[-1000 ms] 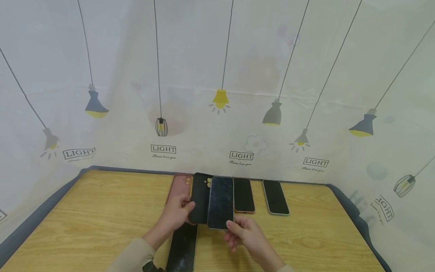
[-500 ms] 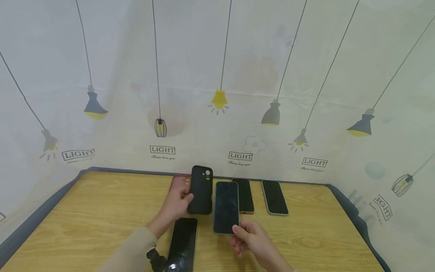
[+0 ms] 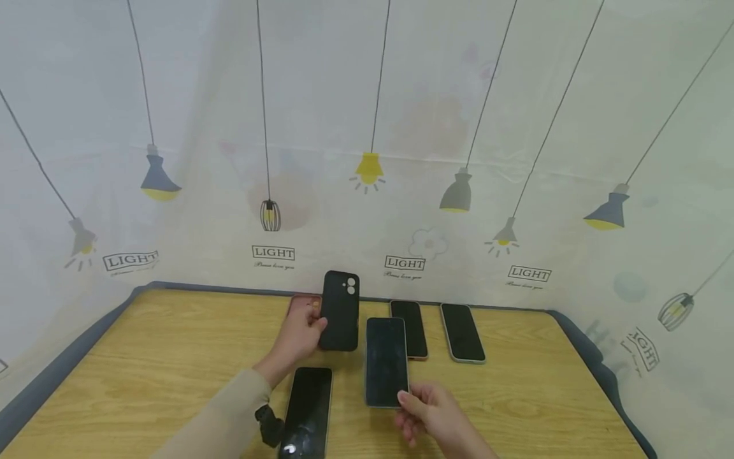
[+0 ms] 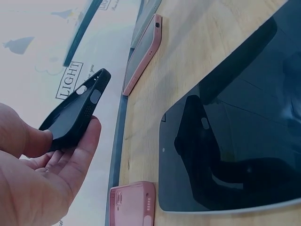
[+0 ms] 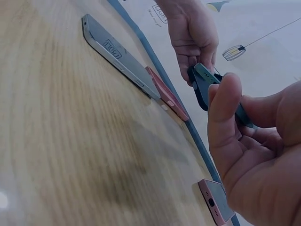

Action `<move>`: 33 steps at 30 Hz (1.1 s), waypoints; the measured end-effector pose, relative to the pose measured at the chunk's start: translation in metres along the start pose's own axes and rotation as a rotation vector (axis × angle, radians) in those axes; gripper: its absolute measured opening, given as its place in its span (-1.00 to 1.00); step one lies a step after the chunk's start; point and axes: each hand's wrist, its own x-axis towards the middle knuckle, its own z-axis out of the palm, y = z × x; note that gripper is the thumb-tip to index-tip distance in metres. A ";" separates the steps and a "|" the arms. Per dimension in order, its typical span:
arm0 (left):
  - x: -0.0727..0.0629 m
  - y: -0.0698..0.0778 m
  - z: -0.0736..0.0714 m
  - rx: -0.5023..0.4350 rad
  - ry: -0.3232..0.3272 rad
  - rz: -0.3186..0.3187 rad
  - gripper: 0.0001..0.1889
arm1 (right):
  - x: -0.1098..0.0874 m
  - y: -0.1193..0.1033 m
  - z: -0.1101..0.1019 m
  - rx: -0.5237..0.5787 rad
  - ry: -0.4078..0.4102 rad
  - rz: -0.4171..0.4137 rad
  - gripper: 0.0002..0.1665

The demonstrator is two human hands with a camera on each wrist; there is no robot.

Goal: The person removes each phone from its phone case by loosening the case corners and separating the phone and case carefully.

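Note:
My left hand (image 3: 295, 338) pinches a black phone case (image 3: 340, 312) by its left edge, above the back of the table. Two camera holes show near the case's top, and its hollow inside appears in the left wrist view. Lower and to the right, my right hand (image 3: 432, 411) grips a dark-screened phone (image 3: 387, 363) at its bottom right corner, thumb on the front. A gap separates phone and case in the head view. Behind my left hand lies a pink phone case (image 4: 134, 202), partly hidden in the head view.
A large dark-screened device (image 3: 308, 408) lies below my left hand, beside the black wrist strap (image 3: 268, 426). A pink-edged phone (image 3: 409, 328) and a light-edged phone (image 3: 463, 335) lie at the back of the wooden table (image 3: 172, 370), before a lamp-print curtain (image 3: 321, 127).
The black case and the phone have come apart, where they overlapped before. My left hand has raised the case toward the curtain; my right hand has drawn the phone nearer and slightly right.

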 end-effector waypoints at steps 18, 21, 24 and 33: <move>0.009 0.003 0.002 0.019 0.011 0.015 -0.89 | -0.016 0.022 0.007 -0.097 -0.008 0.053 -0.65; 0.010 0.002 0.002 0.025 0.020 0.038 -0.81 | -0.015 0.031 0.006 -0.106 -0.002 0.065 -0.66; 0.011 0.002 0.002 0.022 0.026 0.052 -0.76 | -0.004 0.054 -0.005 -0.115 -0.006 0.076 -0.62; 0.012 0.003 0.001 0.005 0.025 0.075 -0.69 | 0.003 0.080 -0.006 -0.112 -0.024 0.106 -0.61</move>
